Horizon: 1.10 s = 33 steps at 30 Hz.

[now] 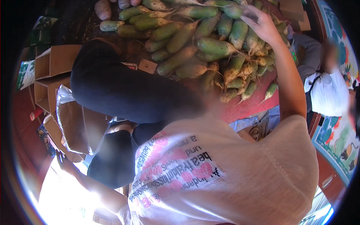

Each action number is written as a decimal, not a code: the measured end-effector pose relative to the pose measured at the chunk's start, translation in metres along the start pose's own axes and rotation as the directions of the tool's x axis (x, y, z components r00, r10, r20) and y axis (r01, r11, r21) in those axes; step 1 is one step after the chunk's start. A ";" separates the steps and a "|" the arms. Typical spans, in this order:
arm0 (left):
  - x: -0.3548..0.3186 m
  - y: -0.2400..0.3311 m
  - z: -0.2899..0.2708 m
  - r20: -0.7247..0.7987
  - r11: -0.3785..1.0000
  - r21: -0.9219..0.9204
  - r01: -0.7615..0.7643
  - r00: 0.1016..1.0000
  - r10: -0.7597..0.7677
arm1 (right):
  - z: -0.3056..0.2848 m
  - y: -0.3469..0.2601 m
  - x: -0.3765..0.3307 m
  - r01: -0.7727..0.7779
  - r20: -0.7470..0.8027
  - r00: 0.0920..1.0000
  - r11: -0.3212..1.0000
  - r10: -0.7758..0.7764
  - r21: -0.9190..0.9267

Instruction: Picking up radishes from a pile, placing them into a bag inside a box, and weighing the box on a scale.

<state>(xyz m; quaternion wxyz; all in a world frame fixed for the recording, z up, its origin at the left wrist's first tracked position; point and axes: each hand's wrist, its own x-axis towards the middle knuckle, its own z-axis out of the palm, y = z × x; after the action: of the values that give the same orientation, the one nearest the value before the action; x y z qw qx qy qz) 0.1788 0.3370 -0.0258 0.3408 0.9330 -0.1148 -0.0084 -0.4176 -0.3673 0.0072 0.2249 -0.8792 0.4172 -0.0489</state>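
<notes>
At the far right of the pile, my right hand [261, 26] reaches in with bent fingers at the end of a green radish [233, 11] and grips it. Many more long green radishes [215, 47] with pale, soil-marked root ends lie heaped around it. Low on the left, my left hand [69, 165] has its fingers stretched out beside the lower edge of a cardboard box [84, 129] with a silvery lining at its rim. Strong glare washes out part of that arm, and nothing shows in that hand.
Other cardboard boxes [56, 62] stand at the left. Reddish, roundish roots [103, 9] lie at the far left of the pile. My dark-trousered leg [123, 88] crosses in front of the heap. Another person [326, 90] is at the right, near a white bag-like shape.
</notes>
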 end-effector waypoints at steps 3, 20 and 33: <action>-0.007 0.020 0.011 -0.072 0.994 0.104 0.030 0.997 -0.023 | 0.040 0.069 -0.086 -0.213 -0.203 0.953 0.974 0.225 0.080; -0.032 0.059 -0.016 -0.109 0.999 0.004 0.041 0.993 -0.040 | 0.248 0.066 -0.172 -0.724 0.086 -0.020 -0.074 0.996 0.685; -0.043 0.086 -0.010 -0.121 0.990 -0.144 -0.008 0.993 -0.009 | 0.231 0.049 -0.275 -0.362 0.240 0.553 -0.030 0.798 0.932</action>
<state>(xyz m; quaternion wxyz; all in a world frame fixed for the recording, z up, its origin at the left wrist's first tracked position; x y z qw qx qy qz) 0.1201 0.2886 0.0337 0.4138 0.9048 -0.0928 0.0397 -0.5666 -0.1043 -0.1930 0.5957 -0.2705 0.6747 -0.3417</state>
